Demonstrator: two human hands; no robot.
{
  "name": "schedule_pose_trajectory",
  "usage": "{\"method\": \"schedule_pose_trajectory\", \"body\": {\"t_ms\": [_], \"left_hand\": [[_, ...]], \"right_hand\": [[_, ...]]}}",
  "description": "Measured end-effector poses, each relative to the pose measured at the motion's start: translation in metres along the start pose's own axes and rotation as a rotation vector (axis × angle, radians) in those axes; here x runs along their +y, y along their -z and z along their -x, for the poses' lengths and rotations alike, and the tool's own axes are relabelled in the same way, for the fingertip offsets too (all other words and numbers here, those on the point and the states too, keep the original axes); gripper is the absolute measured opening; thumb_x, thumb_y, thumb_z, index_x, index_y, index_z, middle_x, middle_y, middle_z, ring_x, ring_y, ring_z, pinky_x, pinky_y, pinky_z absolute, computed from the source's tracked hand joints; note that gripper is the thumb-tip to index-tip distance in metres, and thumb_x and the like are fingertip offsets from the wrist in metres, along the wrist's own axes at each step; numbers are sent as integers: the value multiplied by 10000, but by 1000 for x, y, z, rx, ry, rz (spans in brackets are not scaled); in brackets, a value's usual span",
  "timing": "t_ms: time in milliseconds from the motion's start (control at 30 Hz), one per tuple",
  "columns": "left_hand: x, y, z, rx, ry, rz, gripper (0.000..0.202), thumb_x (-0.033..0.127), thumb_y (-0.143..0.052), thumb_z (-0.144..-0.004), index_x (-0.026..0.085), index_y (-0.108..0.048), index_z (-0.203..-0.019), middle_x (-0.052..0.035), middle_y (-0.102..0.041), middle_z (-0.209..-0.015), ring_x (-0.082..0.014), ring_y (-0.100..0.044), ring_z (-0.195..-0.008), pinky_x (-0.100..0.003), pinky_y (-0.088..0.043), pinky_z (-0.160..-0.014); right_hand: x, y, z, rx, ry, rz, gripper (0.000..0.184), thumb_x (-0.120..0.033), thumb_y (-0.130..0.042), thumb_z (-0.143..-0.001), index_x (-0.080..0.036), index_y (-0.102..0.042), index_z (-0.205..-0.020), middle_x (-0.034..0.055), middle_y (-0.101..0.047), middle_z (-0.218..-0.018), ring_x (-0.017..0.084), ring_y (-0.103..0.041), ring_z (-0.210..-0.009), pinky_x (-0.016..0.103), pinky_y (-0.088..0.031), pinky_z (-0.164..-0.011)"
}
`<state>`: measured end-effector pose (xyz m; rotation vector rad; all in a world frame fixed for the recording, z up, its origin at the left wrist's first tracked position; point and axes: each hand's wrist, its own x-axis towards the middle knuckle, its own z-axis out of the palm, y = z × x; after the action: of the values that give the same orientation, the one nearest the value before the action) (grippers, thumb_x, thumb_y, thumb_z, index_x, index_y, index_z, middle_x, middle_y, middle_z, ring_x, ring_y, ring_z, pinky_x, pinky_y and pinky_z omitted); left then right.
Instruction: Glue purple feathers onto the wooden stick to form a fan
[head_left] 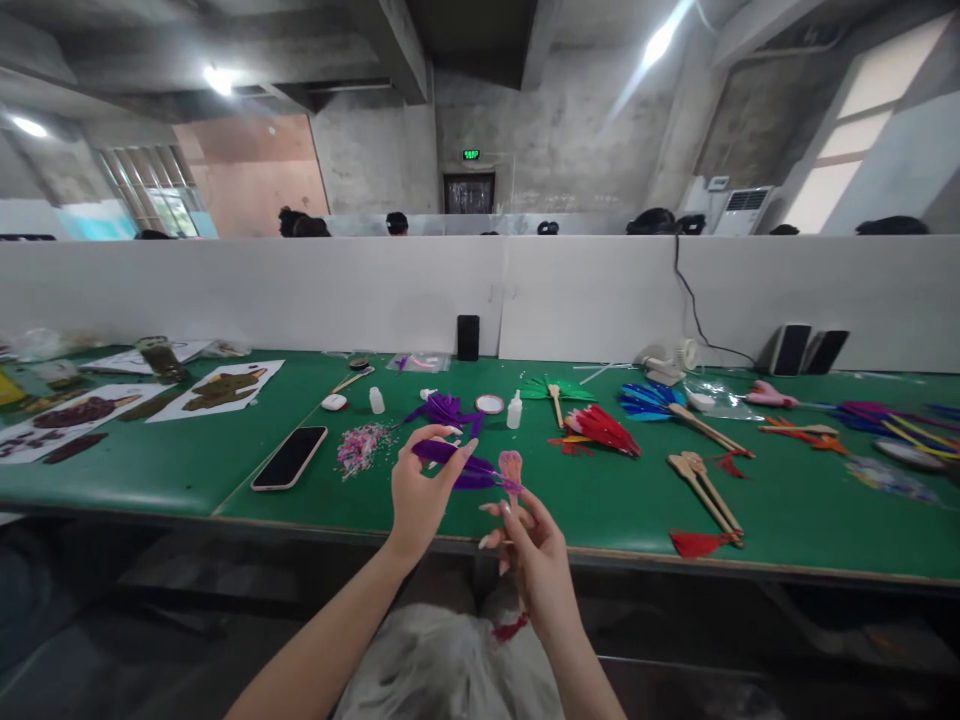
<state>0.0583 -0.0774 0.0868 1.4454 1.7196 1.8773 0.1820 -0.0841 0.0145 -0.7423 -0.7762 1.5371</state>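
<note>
While pinching purple feather (475,475) in left hand (421,497) and gripping tasselled stick (511,467) in right hand (540,552), go gentle: likely light, easily creased; grab quill (504,481) at three o'clock.

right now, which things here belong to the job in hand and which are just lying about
Job in hand:
purple feather, in the left hand
tasselled stick, in the right hand
probably the purple bundle and white bottle

Lying about, it seems:
phone lying flat
picture sheet

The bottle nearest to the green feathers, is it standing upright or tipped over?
Upright: the bottle stands on the table, its nozzle pointing up.
</note>
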Motion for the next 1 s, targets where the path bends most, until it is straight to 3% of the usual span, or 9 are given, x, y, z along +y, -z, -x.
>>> {"method": "schedule_pose_trajectory", "body": {"t_ms": [167, 367, 667, 833, 1000], "left_hand": [[-4, -3, 11, 48, -7, -99, 267, 409, -665, -671, 216, -603, -844, -35, -642, -858, -192, -582, -828, -322, -456, -761], [-9, -5, 14, 16, 28, -103, 273, 434, -659, -675, 218, -608, -833, -36, -641, -849, -186, -580, -790, -324, -463, -732], [-9, -2, 11, -1, 14, -91, 262, 421, -656, -681, 223, -602, -843, -26, -630, -821, -173, -578, -760, -293, -458, -694], [-9, -3, 12, 3, -31, -120, 253, 386, -661, -682, 225, -599, -868, -29, -620, -844, -181, -563, -819, -312, -444, -768], [-12, -4, 13, -22, -27, -142, 299, 378, -666, -682, 234, -595, -934, -18, -621, -810, -184, -563, -843, -325, -428, -820]], "right_hand": [[-9, -11, 11, -21, -11, -76, 511, -381, -750, -628, -196, -514, -1041, -20, -643, -684, 62, -510, -369, 153, -356, -326], [-15, -19, 18, 40, -45, -33, 456, -458, -694, -676, -195, -525, -1008, -46, -594, -631, 35, -461, -346, 116, -264, -284], [-14, -18, 17, -32, -52, -15, 458, -577, -591, -716, -171, -546, -925, -25, -612, -583, 50, -460, -308, 141, -326, -282], [-16, -20, 16, 10, -61, -22, 472, -561, -640, -677, -182, -538, -940, -57, -577, -514, 50, -446, -291, 141, -357, -290], [-16, -22, 16, 8, -13, -26, 411, -524, -608, -734, -177, -543, -943, -52, -572, -460, 54, -429, -274, 131, -331, -276]]}}
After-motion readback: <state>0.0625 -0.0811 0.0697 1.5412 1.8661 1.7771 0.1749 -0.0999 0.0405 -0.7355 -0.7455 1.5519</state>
